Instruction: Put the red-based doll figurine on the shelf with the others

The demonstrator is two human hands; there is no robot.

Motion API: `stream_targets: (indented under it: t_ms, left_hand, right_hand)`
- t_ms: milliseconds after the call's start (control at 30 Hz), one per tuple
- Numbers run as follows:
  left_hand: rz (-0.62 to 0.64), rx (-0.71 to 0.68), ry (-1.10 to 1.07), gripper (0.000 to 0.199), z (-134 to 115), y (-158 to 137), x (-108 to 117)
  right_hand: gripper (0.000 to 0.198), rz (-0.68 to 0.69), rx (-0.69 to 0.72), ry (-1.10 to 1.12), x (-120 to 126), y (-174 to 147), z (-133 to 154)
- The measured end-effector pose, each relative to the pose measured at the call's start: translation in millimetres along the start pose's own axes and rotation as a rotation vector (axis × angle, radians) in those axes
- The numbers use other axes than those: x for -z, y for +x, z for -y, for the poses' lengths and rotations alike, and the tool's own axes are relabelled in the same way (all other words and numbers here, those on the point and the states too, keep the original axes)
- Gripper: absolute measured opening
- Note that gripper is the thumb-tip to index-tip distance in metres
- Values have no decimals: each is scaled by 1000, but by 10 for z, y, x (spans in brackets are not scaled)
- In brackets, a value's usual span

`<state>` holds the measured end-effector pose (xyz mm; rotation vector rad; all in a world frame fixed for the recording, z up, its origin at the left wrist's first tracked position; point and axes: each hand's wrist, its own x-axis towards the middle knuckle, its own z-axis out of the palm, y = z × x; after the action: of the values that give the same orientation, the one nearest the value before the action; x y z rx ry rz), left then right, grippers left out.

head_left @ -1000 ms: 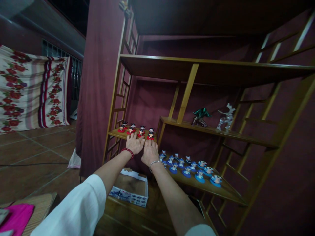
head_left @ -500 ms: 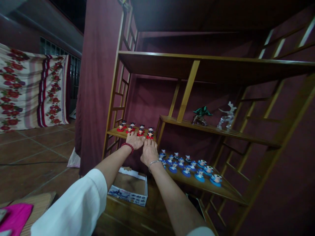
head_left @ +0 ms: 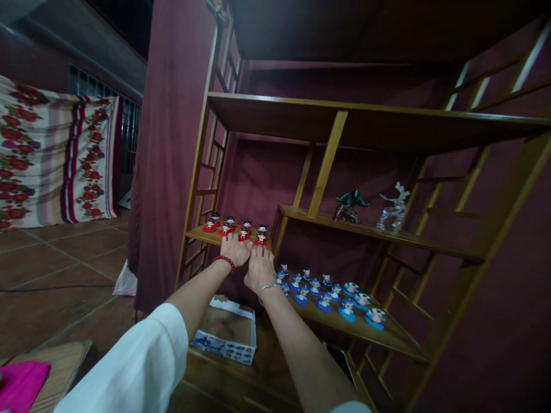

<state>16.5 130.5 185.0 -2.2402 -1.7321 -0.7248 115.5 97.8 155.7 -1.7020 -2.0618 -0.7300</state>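
Note:
Small red-based figurines (head_left: 244, 233) with black headwear stand in two rows on the left shelf (head_left: 196, 232) of a wooden rack. My left hand (head_left: 236, 250), with a red bead bracelet, lies palm down at this shelf's front edge, fingers stretched toward the front row. Beside it, my right hand (head_left: 260, 271), wearing a silver bangle, reaches to the same edge, fingertips just below the rightmost front figurine (head_left: 261, 237). The thumbs are close together. Neither hand shows a held object; whether the fingertips touch the red bases I cannot tell.
Several blue-based figurines (head_left: 324, 303) fill the lower right shelf. Above them stand a green-and-brown ornament (head_left: 350, 205) and a clear deer-like figure (head_left: 392, 209). An open cardboard box (head_left: 245, 351) sits below my hands. A pink cloth (head_left: 23, 381) lies lower left.
The view has shifted slightly, so the rack sits a little lower and further left. Both hands stay at the shelf edge; the figurines keep their rows.

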Motion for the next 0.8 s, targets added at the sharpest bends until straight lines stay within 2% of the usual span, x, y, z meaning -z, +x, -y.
stream_targets:
  t_ms: [300,467,600,700,800]
  left_hand:
    - [-15,-6,-23,52,17,-25,-14]
    - [-29,-23,-39,50,42,-22,-65]
    - [-198,-78,-56,44,108,-142,-204]
    - [-335,-188,-30,41,179,-280,-313]
    - [-379,-277,11,43,237,-370,-356]
  right_hand:
    - [72,39,-16,-12,99,-19,38]
    - [72,45,-26,9,75,-12,39]
    - [66,47,-21,16,43,5,26]
    - [61,63,-25,15,61,8,19]
    - [61,90,-31,11,109,14,22]
